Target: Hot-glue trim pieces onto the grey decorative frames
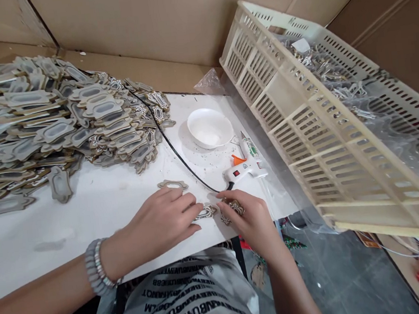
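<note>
Near the table's front edge, my left hand (170, 214) is bent palm down, its fingertips closed on one end of a small ornate frame-shaped plate (207, 211) with a pale patterned face. Close by on the right, my right hand (252, 215) pinches a second patterned piece (233, 207), partly hidden by the fingers. Just beyond my left knuckles lies a plain grey-tan frame plate (175, 184). A white hot glue gun (246, 168) with an orange trigger rests beyond my right hand, its black cord (179, 153) running back to the left.
A large heap of similar frame plates (39, 126) covers the back left of the white table (99, 220). A white bowl (210, 128) stands behind the glue gun. On the right, a cream plastic crate (305, 131) holds bagged metallic-looking parts. Cardboard walls (134, 29) enclose the back.
</note>
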